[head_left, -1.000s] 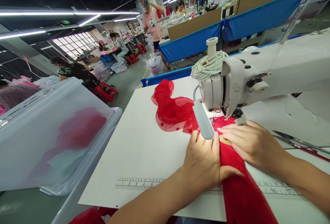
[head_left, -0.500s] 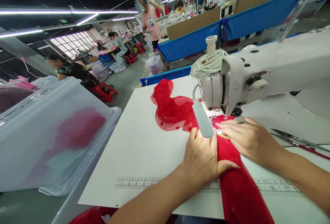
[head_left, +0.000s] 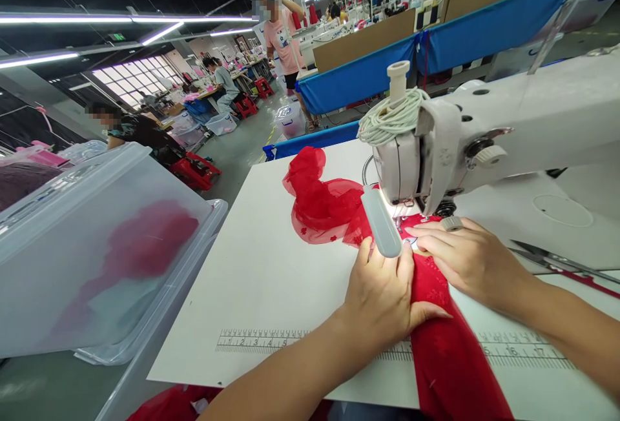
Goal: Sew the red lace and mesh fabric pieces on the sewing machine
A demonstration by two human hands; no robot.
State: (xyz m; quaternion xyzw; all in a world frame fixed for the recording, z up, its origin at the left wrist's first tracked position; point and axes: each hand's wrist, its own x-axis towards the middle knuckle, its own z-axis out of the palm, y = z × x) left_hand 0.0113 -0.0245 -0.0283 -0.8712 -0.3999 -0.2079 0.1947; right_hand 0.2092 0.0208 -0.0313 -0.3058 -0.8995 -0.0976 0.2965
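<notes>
**Long, soft red cloth (head_left: 453,356) between two hands**

The cloth's long axis slants from the front edge of the white worktop (head_left: 232,266) up to the white metal sewing machine (head_left: 400,169). It lies right of the left hand (head_left: 380,295), whose thumb stretches wide across it; the right hand's (head_left: 475,259) extended, close-set fingers reach nearer the machine. Whether either pinches the cloth, I cannot tell.
</notes>
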